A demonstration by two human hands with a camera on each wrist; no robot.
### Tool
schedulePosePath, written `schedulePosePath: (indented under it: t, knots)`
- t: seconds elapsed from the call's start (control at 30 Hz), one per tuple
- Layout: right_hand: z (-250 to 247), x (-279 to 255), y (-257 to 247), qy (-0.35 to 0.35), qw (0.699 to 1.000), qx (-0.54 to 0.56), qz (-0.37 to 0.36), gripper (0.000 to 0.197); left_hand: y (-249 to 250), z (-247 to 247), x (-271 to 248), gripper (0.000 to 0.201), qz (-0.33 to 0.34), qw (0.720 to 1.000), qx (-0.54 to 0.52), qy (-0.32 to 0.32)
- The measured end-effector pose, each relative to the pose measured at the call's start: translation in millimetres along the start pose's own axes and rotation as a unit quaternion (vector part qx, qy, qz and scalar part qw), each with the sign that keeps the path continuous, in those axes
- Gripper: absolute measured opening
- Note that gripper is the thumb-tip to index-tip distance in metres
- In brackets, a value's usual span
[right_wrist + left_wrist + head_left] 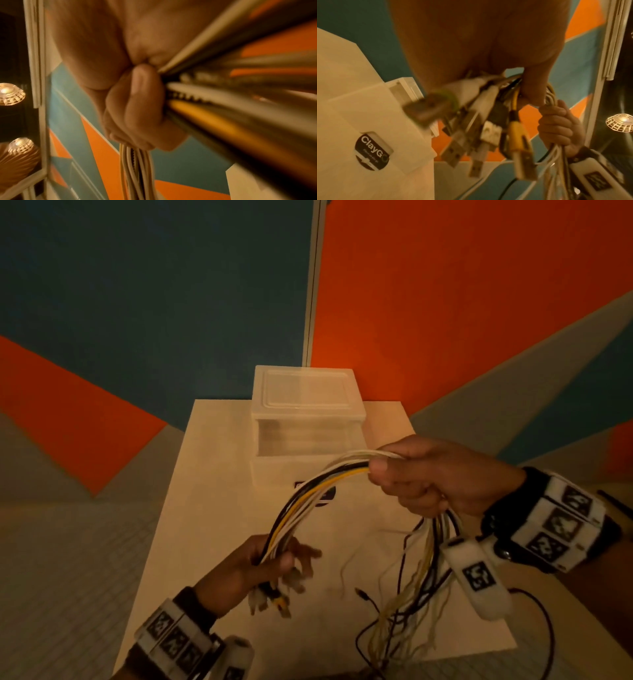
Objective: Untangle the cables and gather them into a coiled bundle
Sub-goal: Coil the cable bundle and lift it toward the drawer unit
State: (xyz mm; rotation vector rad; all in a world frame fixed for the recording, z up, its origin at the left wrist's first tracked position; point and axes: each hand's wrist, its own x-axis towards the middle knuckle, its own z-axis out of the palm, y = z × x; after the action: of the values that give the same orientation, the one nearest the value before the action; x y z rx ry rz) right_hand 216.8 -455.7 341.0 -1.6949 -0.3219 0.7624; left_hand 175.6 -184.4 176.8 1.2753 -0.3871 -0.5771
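Observation:
A bundle of white, black and yellow cables [308, 494] arcs above the white table [212, 474] between my two hands. My left hand [274, 563] grips one end of it, with several USB plugs [274, 597] hanging below the palm; the left wrist view shows those plugs [479, 132] close up, among them a yellow one [520, 142]. My right hand [421, 474] is fisted round the bundle higher up. In the right wrist view its fingers [137, 108] wrap the cables [223, 108]. The loose tails [411, 594] hang from that fist onto the table in a tangle.
A clear lidded plastic box [306, 409] stands on a white block with a black sticker [317, 491] at the back of the table. A thin black cable [544, 631] loops past the table's right front corner. Orange and teal walls stand behind.

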Motion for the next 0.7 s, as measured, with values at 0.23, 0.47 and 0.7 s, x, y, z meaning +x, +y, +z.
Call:
schedulePosePath:
  t: [0.23,0.47,0.7]
  knots:
    - [-14.3,12.1,61.9,0.049,0.998,-0.039,-0.018,0.006,63.5,27.2,-30.8,0.021,0.079,0.939,-0.317,-0.107]
    - [50.2,12.8,176.1,0.133,0.987,0.08,0.051,0.054,129.5,3.9,-24.3,0.03,0.129,0.898,-0.405,-0.116]
    - [86.2,-3.2,196.2,0.201,0.962,-0.147,0.112,0.064,118.4,-40.7,2.2,0.035,0.126,0.908,-0.386,0.099]
